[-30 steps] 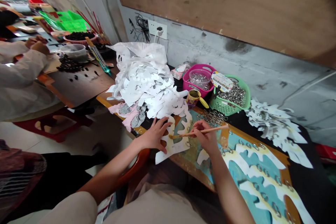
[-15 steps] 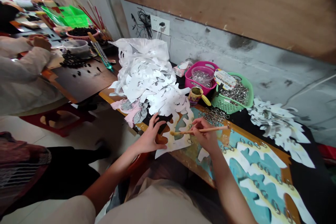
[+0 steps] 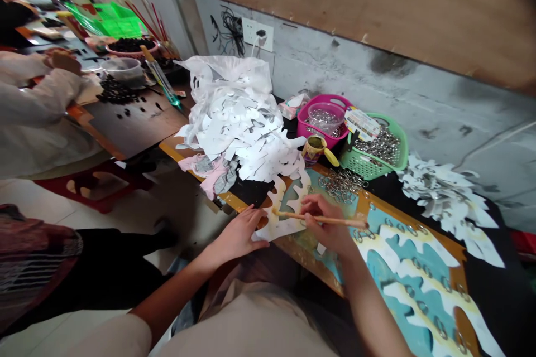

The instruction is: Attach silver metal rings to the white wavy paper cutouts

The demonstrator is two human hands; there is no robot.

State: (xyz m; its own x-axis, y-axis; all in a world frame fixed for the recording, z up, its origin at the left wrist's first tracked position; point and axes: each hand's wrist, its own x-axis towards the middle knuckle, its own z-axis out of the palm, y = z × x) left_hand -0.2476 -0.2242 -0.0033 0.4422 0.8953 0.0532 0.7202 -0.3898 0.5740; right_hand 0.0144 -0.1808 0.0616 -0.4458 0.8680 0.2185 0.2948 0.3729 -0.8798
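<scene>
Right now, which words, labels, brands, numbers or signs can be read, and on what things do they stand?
No text can be read for certain.
Card at the green basket: print, too small and blurred.
Cup: coloured markings, too blurred to tell if they are words.

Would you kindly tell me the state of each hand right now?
Left hand: open, at the edge of the white cutout; contact unclear.
Right hand: closed, holding a brush.

No legible lettering that I can read. Printed card (image 3: 362, 124) at green basket (image 3: 365, 167), right of centre: print unresolved.
</scene>
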